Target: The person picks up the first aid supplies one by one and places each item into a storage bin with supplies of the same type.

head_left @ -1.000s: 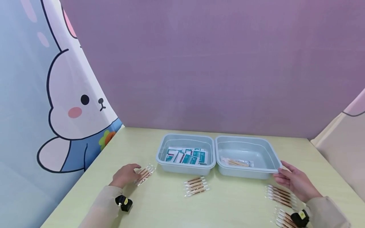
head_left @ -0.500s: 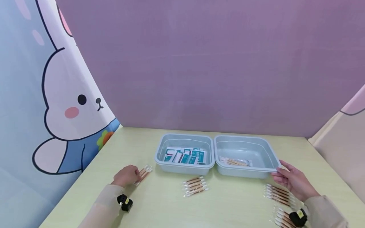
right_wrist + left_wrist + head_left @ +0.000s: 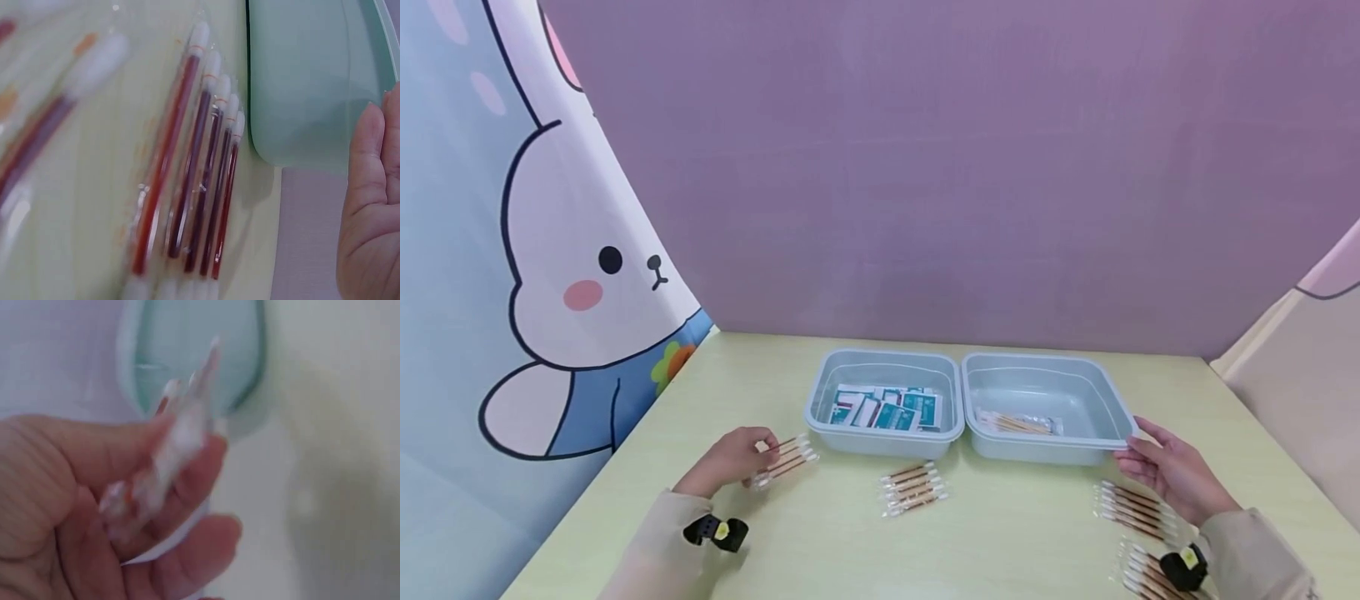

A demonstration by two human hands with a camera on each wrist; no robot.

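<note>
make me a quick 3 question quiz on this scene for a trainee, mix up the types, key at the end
1. True or false: the left grip is empty.
2. Fill in: the right grip touches the ____ of the right tub.
3. Where are the teal-and-white packets? A) in the right tub B) in the left tub C) on the table

Key: 1 false, it holds a swab pack; 2 rim; 3 B
</note>
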